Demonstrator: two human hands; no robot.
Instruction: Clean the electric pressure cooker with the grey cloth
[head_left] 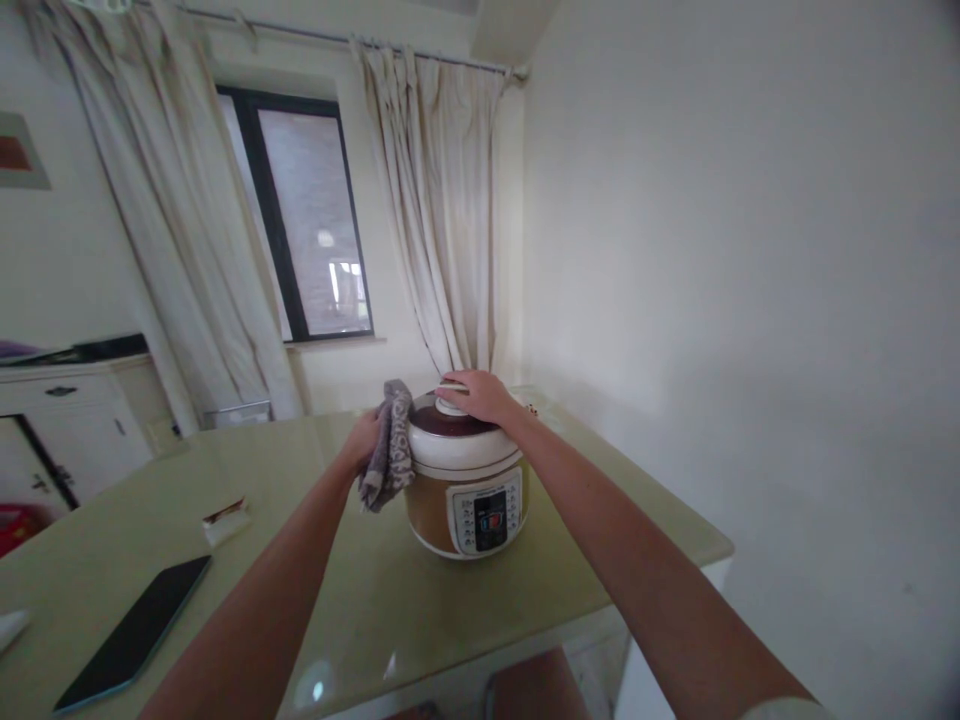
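An electric pressure cooker (431, 510) with a white rim, a brown lid top and a front control panel (487, 515) stands upright on the table. My right hand (484, 397) is closed over the white lid handle (450, 403) on top. A grey patterned cloth (390, 450) is gripped in my left hand (365, 440), pressed against the left side of the lid. The cloth hides part of my left fingers and the cooker's left edge.
On the greenish table (360, 600) lie a dark tablet (139, 632) and a small packet (225, 520) at left. A wall (712, 300) runs along the right side. A brown chair (536, 688) sits at the near edge. Curtains (442, 200) and a white cabinet (82, 420) stand behind.
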